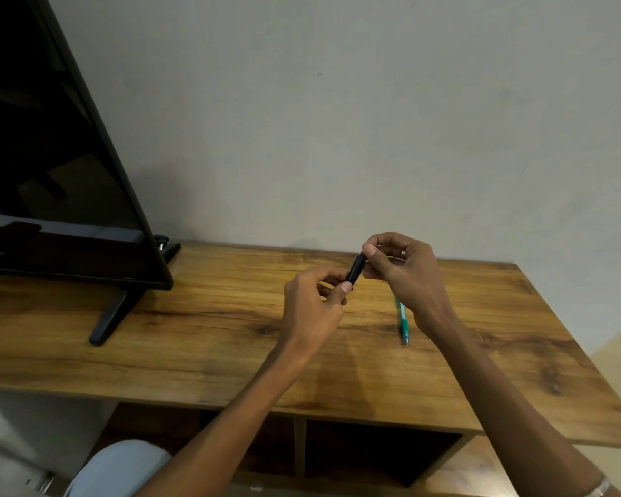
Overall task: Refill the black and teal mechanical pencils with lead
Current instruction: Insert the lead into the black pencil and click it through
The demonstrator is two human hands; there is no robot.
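Left hand [314, 306] and right hand [402, 267] pinched the black pencil [356, 269] between them, probably opening it; lead insertion likely followed.

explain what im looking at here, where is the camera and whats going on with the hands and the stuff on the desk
There is no machine here. The single picture comes from a wide-angle camera worn on a person's head, looking forward and down, so the two bare arms reaching in from the bottom belong to the wearer.

Both hands meet above a wooden desk with a grainy brown top. The left hand pinches the lower end of a short black mechanical pencil, and the right hand pinches its upper end. What exactly the fingers are doing to it is too small to tell.

A slim teal mechanical pencil lies on the desk, partly hidden behind the right wrist.

At the left stands a black flat screen on a stand, switched off. Behind everything is a plain pale wall.
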